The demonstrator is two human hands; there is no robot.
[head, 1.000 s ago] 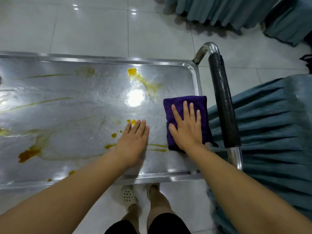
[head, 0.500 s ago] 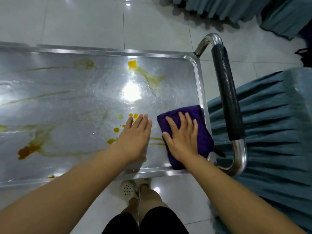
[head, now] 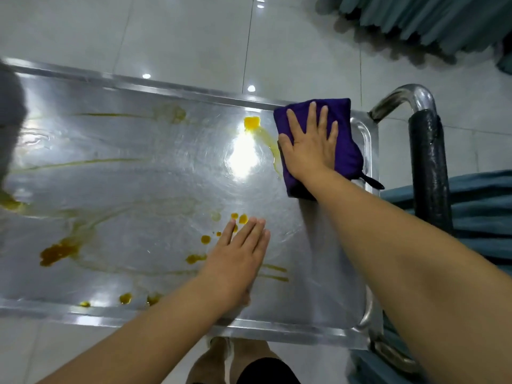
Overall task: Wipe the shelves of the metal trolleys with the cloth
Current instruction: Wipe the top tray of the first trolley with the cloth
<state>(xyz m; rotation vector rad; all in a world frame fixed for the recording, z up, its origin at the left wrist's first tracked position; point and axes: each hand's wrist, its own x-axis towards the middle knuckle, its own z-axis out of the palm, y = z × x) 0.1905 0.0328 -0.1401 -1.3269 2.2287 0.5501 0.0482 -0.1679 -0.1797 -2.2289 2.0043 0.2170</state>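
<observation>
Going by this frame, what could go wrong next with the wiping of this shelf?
The left hand rests flat on the shelf among yellow drops, so it may smear them. The right hand presses the purple cloth beside the yellow blob; one sweep might streak it rather than lift it.

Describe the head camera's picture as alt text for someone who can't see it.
A right hand presses a purple cloth flat on the far right corner of a steel trolley shelf smeared with yellow spills. The left hand rests flat on the shelf, nearer the person. A black-wrapped handle stands at right.
</observation>
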